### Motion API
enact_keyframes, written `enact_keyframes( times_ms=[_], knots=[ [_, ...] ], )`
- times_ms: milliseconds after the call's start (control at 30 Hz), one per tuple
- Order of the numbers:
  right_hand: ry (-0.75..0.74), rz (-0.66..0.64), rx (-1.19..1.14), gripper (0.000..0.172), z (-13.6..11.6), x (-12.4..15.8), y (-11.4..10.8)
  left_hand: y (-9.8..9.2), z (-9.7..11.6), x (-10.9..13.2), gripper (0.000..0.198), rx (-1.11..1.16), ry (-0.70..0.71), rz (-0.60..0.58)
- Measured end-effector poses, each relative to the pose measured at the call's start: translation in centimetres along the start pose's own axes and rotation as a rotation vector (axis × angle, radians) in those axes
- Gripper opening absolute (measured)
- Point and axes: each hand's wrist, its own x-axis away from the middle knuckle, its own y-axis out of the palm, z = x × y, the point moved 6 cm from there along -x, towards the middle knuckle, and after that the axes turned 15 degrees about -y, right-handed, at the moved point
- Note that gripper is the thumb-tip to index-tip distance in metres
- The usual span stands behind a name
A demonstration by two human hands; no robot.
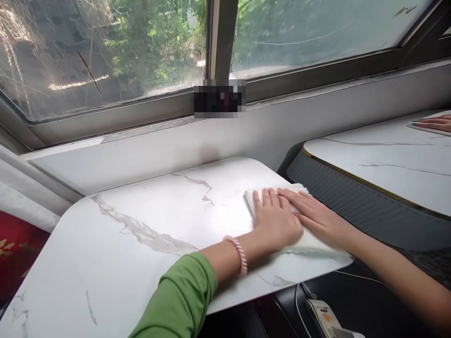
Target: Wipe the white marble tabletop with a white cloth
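A white cloth (310,241) lies spread near the right end of a white marble-patterned tabletop (148,197), one edge reaching the table's side. My left hand (276,220), below a green sleeve and a pink twisted band at the wrist, presses flat on the cloth with its fingers stretched out. Beside it and touching it, my right hand (317,216) also rests flat on the cloth, fingers extended toward the left. Neither hand has its fingers wrapped around anything. Part of the cloth is hidden under both hands.
A window frame (141,115) and white ledge run behind the table. Another marble-patterned table (380,155) stands at right, with another person's hand (435,123) on it. Below the near edge are a cable and a pale device (326,319). Red fabric (21,253) is at left.
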Motion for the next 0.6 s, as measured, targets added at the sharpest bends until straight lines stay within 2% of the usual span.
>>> enact_keyframes(
  times_ms=[100, 200, 400, 600],
  knots=[
    [0.044, 0.008, 0.029, 0.058, 0.0, 2.2, -0.9, 0.0, 1.6, 0.7, 0.058, 0.008, 0.037, -0.031],
    [0.037, 0.007, 0.029, 0.057, 0.0, 2.0, -1.1, 0.0, 1.7, 0.5, 0.058, 0.015, 0.044, -0.053],
    [0.066, -0.029, 0.013, 0.057, 1.0, -0.6, -0.7, 0.4, 0.7, -1.7, 0.059, 0.002, 0.021, -0.046],
    [0.078, -0.04, 0.04, 0.056, 4.0, -5.1, 0.6, 0.7, -2.0, -6.2, 0.054, 0.019, -0.033, 0.041]
  ],
)
